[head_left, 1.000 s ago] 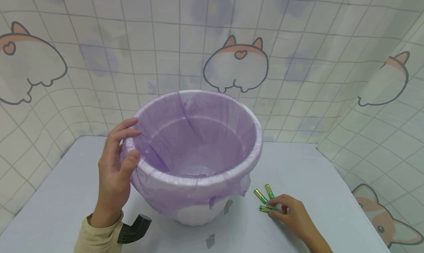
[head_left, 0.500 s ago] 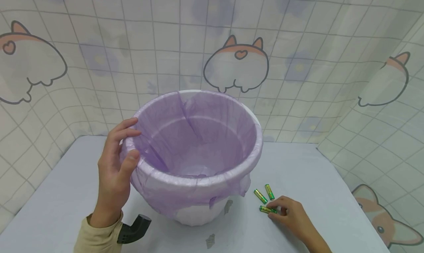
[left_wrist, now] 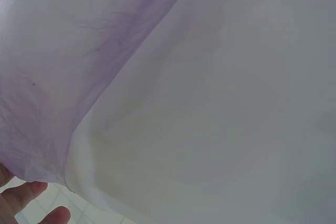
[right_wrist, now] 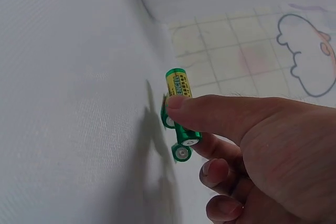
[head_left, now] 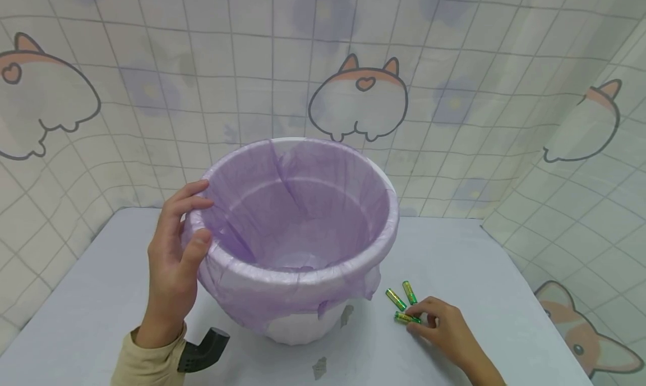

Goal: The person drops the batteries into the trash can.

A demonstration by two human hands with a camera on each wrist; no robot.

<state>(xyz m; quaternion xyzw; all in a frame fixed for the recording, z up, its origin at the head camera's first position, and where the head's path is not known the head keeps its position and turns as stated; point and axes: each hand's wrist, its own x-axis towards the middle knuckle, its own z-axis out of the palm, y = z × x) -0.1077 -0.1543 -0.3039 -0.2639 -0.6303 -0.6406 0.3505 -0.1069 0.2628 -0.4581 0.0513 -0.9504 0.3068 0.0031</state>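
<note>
A white trash can (head_left: pixel 299 329) stands on the table, lined with a thin purple garbage bag (head_left: pixel 323 206) folded over its rim. My left hand (head_left: pixel 174 262) grips the can's left rim, fingertips over the edge and thumb at the front. The left wrist view shows the bag's outer fold and the can's white side close up, with a few fingertips (left_wrist: pixel 23 195) at the lower left. To the can's right, my right hand (head_left: pixel 446 330) pinches a green-and-yellow battery (right_wrist: pixel 179 81) between thumb and index finger, low at the tabletop. Two similar batteries, one left (head_left: pixel 396 299) and one right (head_left: pixel 409 292), lie just beyond it.
The table (head_left: pixel 429 251) has a pale cover with grey patches (head_left: pixel 320 368) near the can. A tiled-pattern curtain (head_left: pixel 242 94) with cartoon dogs hangs behind and along both sides. A black mount (head_left: pixel 204 351) sticks out from my left wrist.
</note>
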